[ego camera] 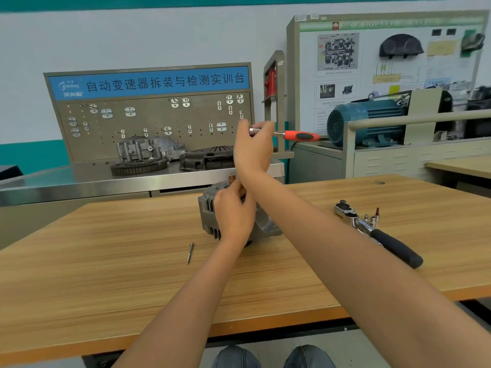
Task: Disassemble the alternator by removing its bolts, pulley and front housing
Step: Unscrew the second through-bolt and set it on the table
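The alternator [212,211] stands mid-worktop [106,261]. The left hand [233,211] grips its near side. The right hand [253,150], directly above and farther, clamps a red-handled driver [287,134], long axis horizontal, handle pointing right; the left hand is nearer.

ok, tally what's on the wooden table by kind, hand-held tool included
Grey metal alternator: 1
Black-handled chrome ratchet: 1
Red-handled driver, in right hand: 1
Loose long bolt: 1
Small sockets/bits: about 3, too small to be sure
Total: about 7
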Available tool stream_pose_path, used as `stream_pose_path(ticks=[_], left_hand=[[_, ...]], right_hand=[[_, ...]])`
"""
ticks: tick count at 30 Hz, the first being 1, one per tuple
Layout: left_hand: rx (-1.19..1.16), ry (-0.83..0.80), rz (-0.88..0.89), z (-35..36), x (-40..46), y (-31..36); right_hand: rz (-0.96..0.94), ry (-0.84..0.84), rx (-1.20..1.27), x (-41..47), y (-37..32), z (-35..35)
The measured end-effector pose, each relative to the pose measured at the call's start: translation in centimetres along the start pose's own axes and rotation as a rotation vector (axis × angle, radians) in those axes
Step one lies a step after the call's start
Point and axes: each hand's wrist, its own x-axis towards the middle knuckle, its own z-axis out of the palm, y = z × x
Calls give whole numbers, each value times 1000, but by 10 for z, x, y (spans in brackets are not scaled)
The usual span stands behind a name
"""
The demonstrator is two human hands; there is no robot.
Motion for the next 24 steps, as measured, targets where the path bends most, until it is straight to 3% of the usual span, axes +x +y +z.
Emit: stream_pose_path(ticks=[3,7,11,14,18,20,24], left_hand=[[-18,6,14,1,0,1],[-12,-26,37,-3,-3,6],[-37,-40,57,-3,-3,4],[-51,-48,59,-5,-2,2],[-44,-40,25,-5,-1,5],[-31,-29,-4,-3,-1,4],[-29,-34,-19,-1,0,1]], right_hand=[[160,-140,169,6,-8,-2],[436,-549,363,17,-17,-8],[486,-806,407,25,-18,-17],[476,-681,368,22,-19,-13],[250,-223,236,8,-12,-2],[143,-78,138,3,-9,-1],[108,-26,104,3,-8,-3]])
